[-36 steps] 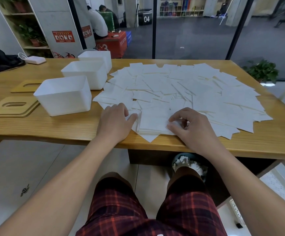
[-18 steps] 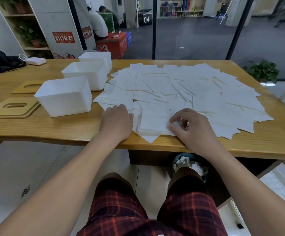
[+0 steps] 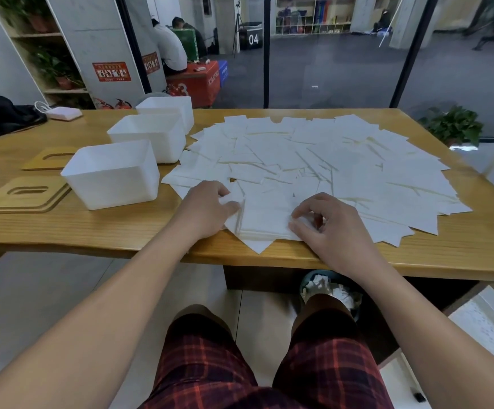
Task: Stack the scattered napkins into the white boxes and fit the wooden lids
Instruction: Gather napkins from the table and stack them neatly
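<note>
Small squared-up stack of white paper napkins [image 3: 265,221] sits at the near edge of the light wooden bench [image 3: 92,228], one loose napkin corner poking out under it toward the edge. Left hand [image 3: 204,206] rests against the stack's left side, fingers curled, thumb tip on the stack's upper-left corner; cannot tell if it actually grips anything. Right hand [image 3: 325,224] is on the stack's right side, thumb and forefinger pinched on the napkin edge, other fingers curled. Wide spread of scattered white napkins [image 3: 343,166] covers the bench behind and right of the stack. Three open white plastic boxes [image 3: 113,175] line up on the left, near to far. Two slotted wooden lids [image 3: 24,194] lie flat left of the boxes, not fitted.
</note>
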Available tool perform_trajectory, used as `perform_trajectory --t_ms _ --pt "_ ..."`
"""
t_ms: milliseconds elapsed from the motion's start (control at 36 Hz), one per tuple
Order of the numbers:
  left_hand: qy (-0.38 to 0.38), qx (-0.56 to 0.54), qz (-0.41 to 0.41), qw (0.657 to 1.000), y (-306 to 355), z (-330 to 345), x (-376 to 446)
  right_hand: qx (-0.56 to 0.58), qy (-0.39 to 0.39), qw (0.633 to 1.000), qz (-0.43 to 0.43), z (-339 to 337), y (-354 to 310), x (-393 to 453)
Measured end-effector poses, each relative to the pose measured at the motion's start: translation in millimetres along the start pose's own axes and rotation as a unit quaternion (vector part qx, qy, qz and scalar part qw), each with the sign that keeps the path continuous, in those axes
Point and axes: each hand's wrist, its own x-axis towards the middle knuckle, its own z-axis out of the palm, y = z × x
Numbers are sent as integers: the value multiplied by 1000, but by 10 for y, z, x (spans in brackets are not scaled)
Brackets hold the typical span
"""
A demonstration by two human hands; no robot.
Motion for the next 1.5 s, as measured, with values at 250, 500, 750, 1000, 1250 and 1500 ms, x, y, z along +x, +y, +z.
perform_trajectory --t_ms 250,500,750,1000,1250,1500 --pt "89 -63 -12 994 -292 -241 82 -6 -4 1000 3 -3 -17 -7" --pt "245 -274 -28 930 -389 -507 -24 5 -3 1000 18 -27 -41 -12" --pt "96 -429 -50 897 12 -166 -154 169 27 983 74 -165 -190 18" --pt "15 -439 -15 898 393 184 -448 231 32 965 120 -253 -145 116" --pt "43 -105 49 992 147 192 -324 120 46 981 145 -171 35 165" --pt "44 -2 85 995 88 164 -247 34 50 992 110 -113 51 128"
